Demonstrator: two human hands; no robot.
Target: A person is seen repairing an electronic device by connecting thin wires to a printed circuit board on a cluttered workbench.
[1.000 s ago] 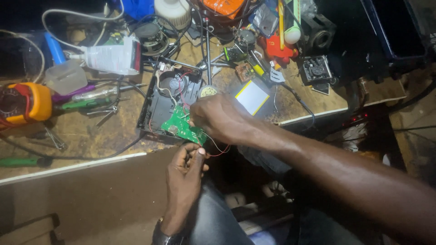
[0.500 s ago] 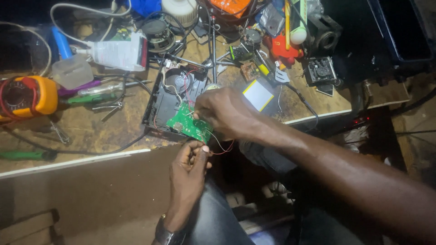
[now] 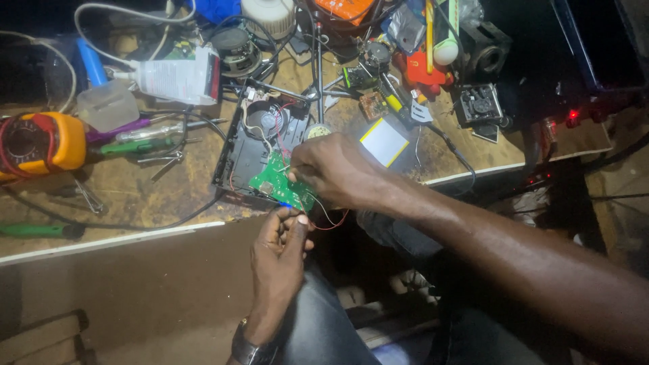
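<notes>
Green circuit board point(image 3: 278, 184) sits at the near edge of the bench point(image 3: 162, 196), half over a black casing point(image 3: 247, 152). My right hand point(image 3: 334, 169) pinches its right end, grip closed on it. My left hand point(image 3: 280, 240), just below, has fingers curled at the board's lower corner; what they clasp is hidden. A red wire point(image 3: 329, 223) loops between. A white-and-red package point(image 3: 179, 76) lies farther back.
</notes>
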